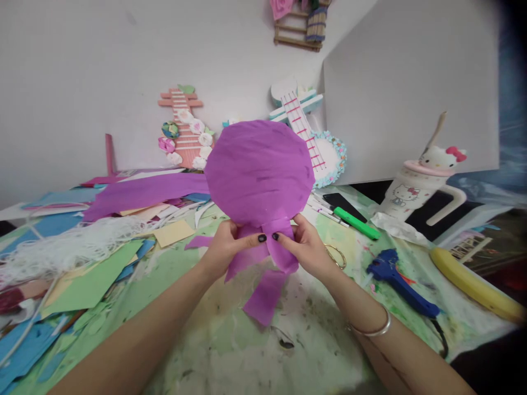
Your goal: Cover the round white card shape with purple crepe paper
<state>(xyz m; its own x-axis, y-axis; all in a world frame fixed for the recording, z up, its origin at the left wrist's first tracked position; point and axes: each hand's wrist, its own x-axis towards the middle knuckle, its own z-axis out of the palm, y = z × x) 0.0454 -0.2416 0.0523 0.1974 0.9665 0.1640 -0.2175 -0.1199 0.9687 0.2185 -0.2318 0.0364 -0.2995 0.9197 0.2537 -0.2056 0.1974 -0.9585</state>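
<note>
A round purple paper disc [260, 170] stands upright in front of me, with purple paper strips [284, 249] hanging from its lower edge. My left hand [230, 244] pinches the lower left of this piece, thumb on the front and fingers behind. At the lower right my right hand [304, 241] grips it the same way, the two thumb tips close together over the strips. Below the hands a separate-looking purple paper piece [265, 299] shows against the table; whether it joins the disc is unclear.
Coloured paper sheets [152, 192] and white shredded paper [82, 244] cover the left. Rightward are a green marker [356, 223], blue glue gun [405, 285], banana [473, 285] and white cup [415, 186]. Two decorated crafts [181, 131] [304, 129] lean at the back wall.
</note>
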